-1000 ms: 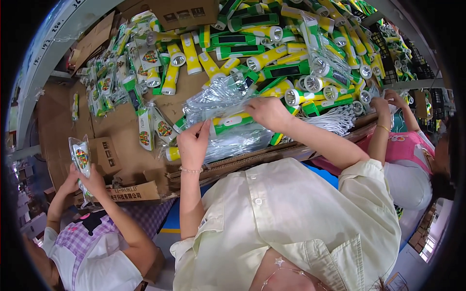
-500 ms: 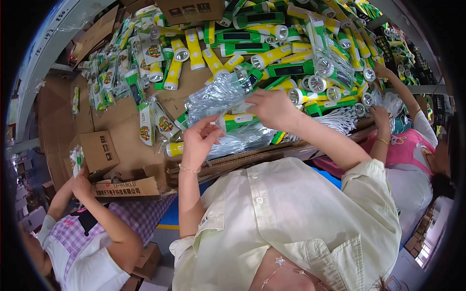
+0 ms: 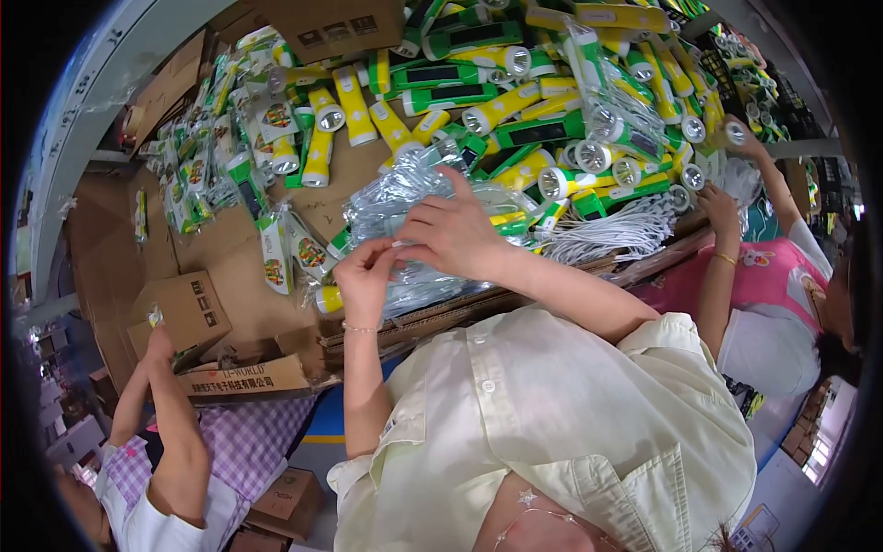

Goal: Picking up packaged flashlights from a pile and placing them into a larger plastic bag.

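**Flashlight (image 3: 510, 220) partly hidden just beyond the right hand (image 3: 451, 235)**

The left hand (image 3: 363, 276) has thumb and fingertips drawn together, right beside the right hand's fingers; what lies between them cannot be made out. The right hand stretches its index finger over clear plastic bags (image 3: 375, 201), other fingers bent; whether it grips anything, I cannot tell. White cables (image 3: 614, 232) lie to the right, and heaped green-and-yellow flashlights (image 3: 541, 133) behind.
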A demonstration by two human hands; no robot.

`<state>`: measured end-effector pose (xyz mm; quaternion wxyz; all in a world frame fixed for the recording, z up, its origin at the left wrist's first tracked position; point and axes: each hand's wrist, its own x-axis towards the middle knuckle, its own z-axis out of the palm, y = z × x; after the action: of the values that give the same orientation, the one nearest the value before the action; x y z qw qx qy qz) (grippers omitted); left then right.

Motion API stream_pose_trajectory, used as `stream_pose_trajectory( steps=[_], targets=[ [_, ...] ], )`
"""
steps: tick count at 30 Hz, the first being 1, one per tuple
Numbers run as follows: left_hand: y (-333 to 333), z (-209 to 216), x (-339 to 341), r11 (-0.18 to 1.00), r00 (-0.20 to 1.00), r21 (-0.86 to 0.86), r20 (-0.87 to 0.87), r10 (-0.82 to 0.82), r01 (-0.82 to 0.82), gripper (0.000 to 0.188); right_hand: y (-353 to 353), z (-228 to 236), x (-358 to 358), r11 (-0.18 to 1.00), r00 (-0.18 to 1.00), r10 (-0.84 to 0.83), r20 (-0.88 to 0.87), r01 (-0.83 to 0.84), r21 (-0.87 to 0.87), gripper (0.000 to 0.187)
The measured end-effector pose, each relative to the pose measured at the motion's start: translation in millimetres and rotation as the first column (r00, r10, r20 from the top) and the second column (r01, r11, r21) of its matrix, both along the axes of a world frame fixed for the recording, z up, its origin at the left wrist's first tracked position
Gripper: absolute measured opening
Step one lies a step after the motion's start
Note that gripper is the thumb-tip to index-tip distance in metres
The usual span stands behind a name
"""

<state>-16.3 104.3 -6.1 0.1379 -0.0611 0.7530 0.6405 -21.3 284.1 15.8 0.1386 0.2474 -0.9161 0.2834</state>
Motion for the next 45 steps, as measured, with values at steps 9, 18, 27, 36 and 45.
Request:
stream_pose_trajectory(
  steps=[9, 18, 27, 36, 45],
  targets=[
    [-10, 31, -8, 0.982, 0.973, -0.183, -0.217, -0.078, 0.038, 0.004, 33, 21, -23, 0.975, 0.974, 0.217, 0.068, -0.22, 0.04, 0.015],
    [-124, 68, -67, 0.935, 0.828, 0.045, -0.452, 0.332, -0.351, 0.008, 38, 21, -55, 0.996, 0.999, -0.01, 0.037, 0.013, -0.083, 0.018],
    [-406, -24, -144, 0.45, 0.495, -0.228, -0.559, 0.665, -0.863, 0.025, 34, -49, -13, 0.953, 0.964, -0.25, 0.087, 0.229, 0.2, 0.022],
    [-229, -5, -147, 0.227, 0.605, -0.568, -0.782, 0.15, -0.791, 0.04, 36, -62, -12, 0.919, 0.906, -0.38, 0.189, 0.346, 0.191, 0.022],
    [30, -4, -60, 0.857, 0.795, -0.331, -0.345, -0.499, 0.395, 0.02, 34, -59, -3, 0.961, 0.961, -0.275, 0.042, 0.273, 0.036, 0.012]
  ],
)
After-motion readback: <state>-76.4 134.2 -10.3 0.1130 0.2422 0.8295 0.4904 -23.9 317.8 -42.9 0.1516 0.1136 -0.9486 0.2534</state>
